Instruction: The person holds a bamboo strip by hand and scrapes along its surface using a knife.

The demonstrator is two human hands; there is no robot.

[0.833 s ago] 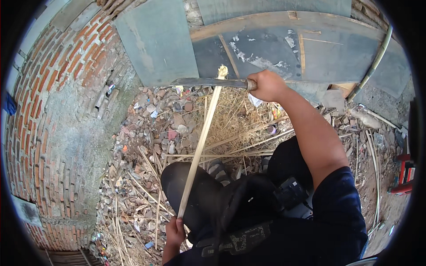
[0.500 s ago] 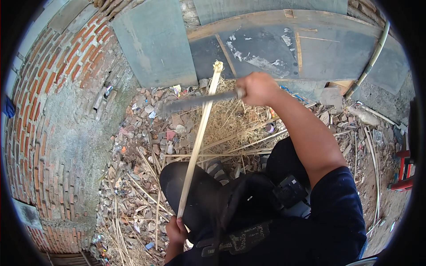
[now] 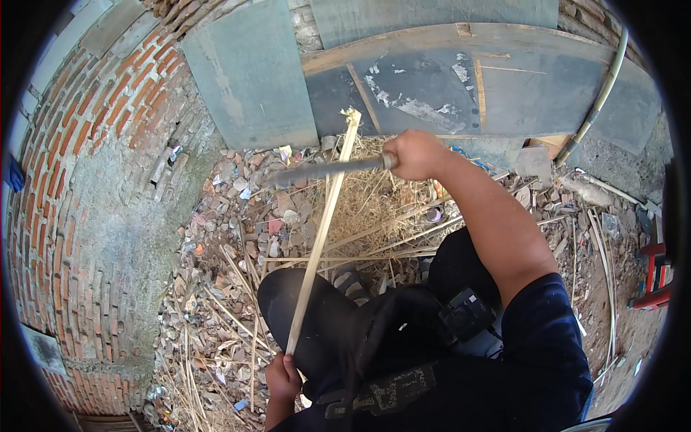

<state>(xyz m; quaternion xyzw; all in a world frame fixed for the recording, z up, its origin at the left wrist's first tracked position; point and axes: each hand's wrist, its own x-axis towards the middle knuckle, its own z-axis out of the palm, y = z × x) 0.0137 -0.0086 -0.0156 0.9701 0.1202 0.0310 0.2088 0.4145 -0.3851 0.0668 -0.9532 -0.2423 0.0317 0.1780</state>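
My left hand (image 3: 283,377), low in the picture, is closed round the near end of a long pale bamboo strip (image 3: 314,253). The strip slants up across my left knee, and its far end is frayed into a curl of shavings. In my right hand (image 3: 418,155) is the handle of a machete (image 3: 317,171), fist closed. Its motion-smeared blade points left and crosses the strip below the frayed end. Whether the edge touches the strip I cannot tell.
A heap of fine shavings (image 3: 378,205) lies beyond my knees. Rubble (image 3: 223,302) and loose bamboo strips cover the ground. A brick wall (image 3: 79,216) rises at left, with grey panels (image 3: 252,79) at the far side. A red object (image 3: 653,277) stands at the right edge.
My right hand and the machete have come slightly nearer, lower in the picture. The strip's far end has dipped slightly; my left hand keeps its hold.
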